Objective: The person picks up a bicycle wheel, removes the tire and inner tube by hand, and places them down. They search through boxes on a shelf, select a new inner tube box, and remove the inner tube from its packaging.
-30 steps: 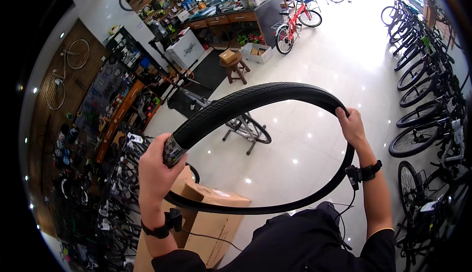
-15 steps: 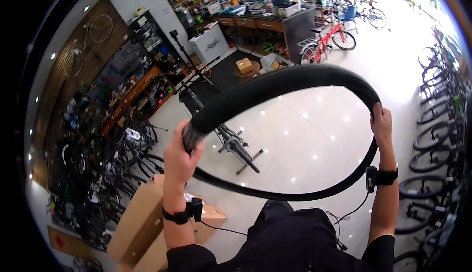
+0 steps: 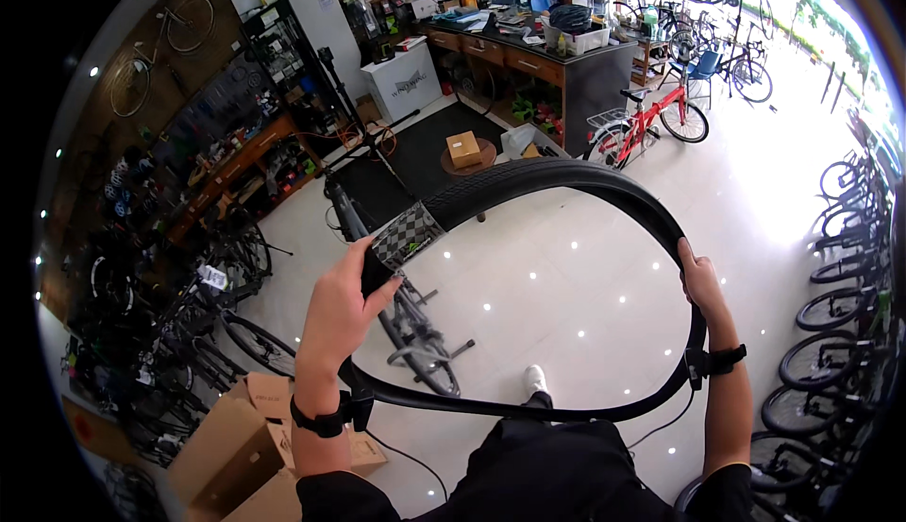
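Observation:
Held out in front of me is a black bicycle tire, bent into a wide uneven loop with nothing mounted inside it. A grey checkered label band wraps the tire beside my left hand. My left hand grips the tire just below that band, thumb and fingers closed around it. On the opposite side, my right hand is closed around the tire's right edge. The lower part of the loop hangs close in front of my body. Each wrist wears a black strap with a small device and cable.
Open cardboard boxes stand at lower left, beside a crowd of bikes. Past the tire are a bike on a stand, a small box on a round stool, a red bicycle and a counter. Bikes line the right side.
The tire has lowered slightly and turned, bringing the checkered band into clear sight. Both hands moved a little down and left, still gripping. My view shifted, and a white shoe now shows below.

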Action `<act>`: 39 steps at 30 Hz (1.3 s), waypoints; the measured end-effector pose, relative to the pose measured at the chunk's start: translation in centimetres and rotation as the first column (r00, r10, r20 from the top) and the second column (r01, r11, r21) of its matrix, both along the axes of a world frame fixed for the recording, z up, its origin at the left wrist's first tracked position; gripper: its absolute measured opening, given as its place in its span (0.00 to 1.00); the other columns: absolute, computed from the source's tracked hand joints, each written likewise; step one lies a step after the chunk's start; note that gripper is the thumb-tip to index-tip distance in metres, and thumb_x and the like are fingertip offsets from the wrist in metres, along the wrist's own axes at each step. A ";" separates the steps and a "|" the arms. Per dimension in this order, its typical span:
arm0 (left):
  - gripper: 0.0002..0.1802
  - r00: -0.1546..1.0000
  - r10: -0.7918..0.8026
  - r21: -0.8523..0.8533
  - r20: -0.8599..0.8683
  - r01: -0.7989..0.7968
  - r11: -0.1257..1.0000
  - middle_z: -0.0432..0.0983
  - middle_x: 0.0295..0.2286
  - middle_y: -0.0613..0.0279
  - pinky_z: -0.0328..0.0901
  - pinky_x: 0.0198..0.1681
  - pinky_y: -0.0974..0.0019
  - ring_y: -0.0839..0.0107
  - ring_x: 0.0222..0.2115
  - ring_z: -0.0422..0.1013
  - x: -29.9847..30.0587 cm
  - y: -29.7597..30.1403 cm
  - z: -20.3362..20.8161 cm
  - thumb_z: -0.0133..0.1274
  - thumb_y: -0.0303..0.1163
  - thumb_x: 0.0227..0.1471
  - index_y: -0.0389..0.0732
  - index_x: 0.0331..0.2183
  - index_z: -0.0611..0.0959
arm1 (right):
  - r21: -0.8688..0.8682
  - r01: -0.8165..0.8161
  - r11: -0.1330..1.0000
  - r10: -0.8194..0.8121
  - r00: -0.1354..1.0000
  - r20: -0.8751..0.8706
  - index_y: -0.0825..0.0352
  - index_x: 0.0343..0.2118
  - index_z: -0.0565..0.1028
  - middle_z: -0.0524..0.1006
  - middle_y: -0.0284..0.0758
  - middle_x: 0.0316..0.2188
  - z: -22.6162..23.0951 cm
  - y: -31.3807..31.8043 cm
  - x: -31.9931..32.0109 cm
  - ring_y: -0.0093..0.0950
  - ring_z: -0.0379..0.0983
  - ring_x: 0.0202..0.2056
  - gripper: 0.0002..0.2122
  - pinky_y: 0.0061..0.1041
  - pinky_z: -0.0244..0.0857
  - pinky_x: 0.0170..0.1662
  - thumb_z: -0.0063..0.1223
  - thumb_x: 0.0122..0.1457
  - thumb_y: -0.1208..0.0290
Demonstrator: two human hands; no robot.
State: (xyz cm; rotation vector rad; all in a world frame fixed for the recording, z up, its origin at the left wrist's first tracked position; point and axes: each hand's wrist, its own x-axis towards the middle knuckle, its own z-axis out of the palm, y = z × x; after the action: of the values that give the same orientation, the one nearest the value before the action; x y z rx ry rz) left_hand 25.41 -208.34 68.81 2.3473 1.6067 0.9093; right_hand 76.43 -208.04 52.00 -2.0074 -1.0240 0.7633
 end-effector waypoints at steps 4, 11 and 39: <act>0.26 0.999 0.033 -0.012 -0.038 -0.034 0.999 0.77 0.31 0.37 0.69 0.34 0.53 0.41 0.32 0.75 0.5 9.1 0.3 0.60 0.36 0.53 0.29 0.48 0.74 | -0.092 -0.032 0.995 0.033 0.999 0.017 0.61 0.09 0.60 0.60 0.27 0.08 1.8 9.6 0.7 0.22 0.58 0.09 0.35 0.26 0.55 0.15 0.41 0.59 0.31; 0.26 0.987 0.088 -0.258 -0.138 -0.121 0.959 0.76 0.26 0.35 0.67 0.31 0.54 0.42 0.28 0.74 2.2 20.6 1.2 0.59 0.38 0.53 0.28 0.46 0.74 | -0.202 -0.096 0.975 0.127 0.982 0.143 0.79 0.17 0.72 0.73 0.46 0.16 -0.4 23.0 2.1 0.37 0.74 0.24 0.42 0.38 0.68 0.33 0.41 0.58 0.32; 0.25 0.806 0.567 -0.244 -0.172 -0.592 0.768 0.74 0.26 0.36 0.67 0.29 0.55 0.37 0.30 0.72 6.9 53.2 2.2 0.59 0.34 0.49 0.29 0.45 0.74 | -0.044 -0.583 0.811 0.584 0.805 0.103 0.80 0.25 0.76 0.76 0.55 0.21 -1.1 77.1 -0.4 0.50 0.77 0.29 0.36 0.42 0.69 0.37 0.49 0.58 0.38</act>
State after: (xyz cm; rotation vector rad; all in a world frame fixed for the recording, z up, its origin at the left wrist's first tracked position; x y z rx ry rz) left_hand 32.36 -155.17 70.98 1.7246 2.3872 0.5929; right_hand 75.99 -130.99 50.92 -1.7551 -1.7540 0.9747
